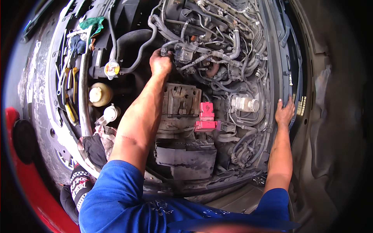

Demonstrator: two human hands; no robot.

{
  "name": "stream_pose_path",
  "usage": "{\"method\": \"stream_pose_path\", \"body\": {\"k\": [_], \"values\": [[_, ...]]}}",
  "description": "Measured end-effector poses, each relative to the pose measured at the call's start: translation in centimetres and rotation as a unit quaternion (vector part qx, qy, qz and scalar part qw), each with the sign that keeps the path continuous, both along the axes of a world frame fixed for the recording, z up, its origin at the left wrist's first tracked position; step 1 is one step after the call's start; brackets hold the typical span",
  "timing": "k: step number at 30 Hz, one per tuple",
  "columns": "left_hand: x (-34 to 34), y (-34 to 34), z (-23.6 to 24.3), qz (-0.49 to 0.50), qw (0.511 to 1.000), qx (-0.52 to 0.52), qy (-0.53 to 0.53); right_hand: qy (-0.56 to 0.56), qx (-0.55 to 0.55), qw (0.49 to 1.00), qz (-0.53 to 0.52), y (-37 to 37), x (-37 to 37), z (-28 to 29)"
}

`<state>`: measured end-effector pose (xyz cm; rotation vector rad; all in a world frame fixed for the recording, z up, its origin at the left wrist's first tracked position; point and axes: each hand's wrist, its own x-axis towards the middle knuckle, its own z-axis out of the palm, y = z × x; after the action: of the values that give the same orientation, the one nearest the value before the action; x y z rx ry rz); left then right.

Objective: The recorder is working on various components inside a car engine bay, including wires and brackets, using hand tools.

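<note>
Blue T-shirt (112, 190) nearest the cam, w/ both bare arms reaching fwd over an open engine bay (210, 185). L hand (160, 63): fingers curled in at a dark connector (164, 51) by a grey conduit (172, 42); grip partly hidden, so can't tell if it's clamped. Connector sits upper-mid of the bay, beyond a rusty metal tray (180, 100). R hand (285, 111) open, fingers spread, lying on the dark cowl edge (276, 77), far R. Btwn arms: red plastic cover (207, 116) beside tray, black box (186, 157) closer to body, whitish reservoir (246, 104) toward R. L of the L arm: rad cap (112, 69), yellowed tank (100, 94), yellow-handled pliers (71, 112) & green rag (92, 24).
</note>
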<state>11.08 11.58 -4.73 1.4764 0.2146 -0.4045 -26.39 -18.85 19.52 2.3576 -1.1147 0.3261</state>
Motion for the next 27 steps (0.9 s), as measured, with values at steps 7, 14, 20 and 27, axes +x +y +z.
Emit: {"method": "stream_pose_path", "body": {"k": [7,14,20,27], "values": [[0.0,-1.2,-0.9,0.004,0.994,-0.098,0.041,-0.007,0.021,1.0,-0.015,0.3,0.3,0.4],[0.4,-0.8,-2.6,-0.039,0.985,-0.159,0.051,-0.013,0.026,0.999,-0.02,0.0,0.3,0.3],[0.3,-0.1,-4.8,-0.117,0.932,-0.316,0.132,-0.04,0.025,0.999,-0.013,-0.9,-0.3,-0.1],[1.9,-0.7,-6.0,-0.131,0.916,-0.356,0.13,-0.069,0.033,0.997,-0.034,0.3,0.3,0.4]]}}
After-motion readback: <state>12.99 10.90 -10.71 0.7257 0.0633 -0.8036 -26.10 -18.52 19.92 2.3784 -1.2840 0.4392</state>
